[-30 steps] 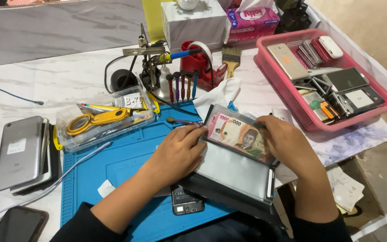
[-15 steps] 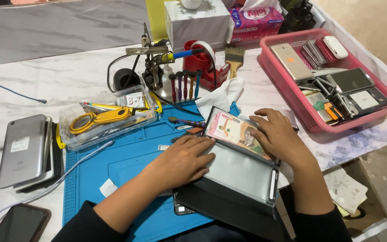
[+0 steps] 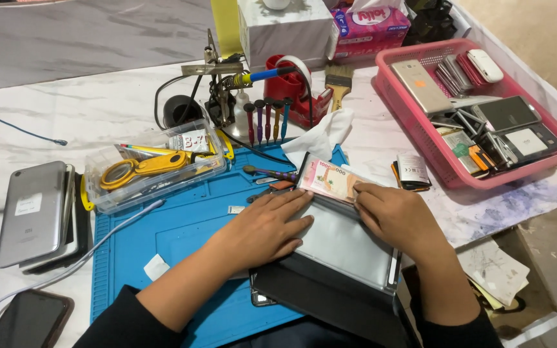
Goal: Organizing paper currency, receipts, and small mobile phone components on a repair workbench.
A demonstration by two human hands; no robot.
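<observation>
A black wallet-style phone case (image 3: 330, 290) lies open on the blue work mat (image 3: 175, 238), its clear inner pocket (image 3: 346, 245) facing up. A pink banknote (image 3: 330, 180) sticks out of the pocket's far edge. My left hand (image 3: 265, 225) lies flat on the case's left side, fingertips at the banknote's near edge. My right hand (image 3: 398, 216) presses on the right side, fingers touching the banknote. Under the case a phone's corner (image 3: 260, 298) peeks out.
A clear box (image 3: 156, 167) with yellow scissors sits left of the mat, a screwdriver rack (image 3: 265, 119) and soldering stand behind it. A pink tray (image 3: 552, 154) of phones and parts stands at the right. Phones (image 3: 33, 212) stack at the left. White tissue (image 3: 320, 135) lies nearby.
Both hands have slid closer to the banknote, and it now sits deeper in the pocket with less of it showing. The case has shifted a little.
</observation>
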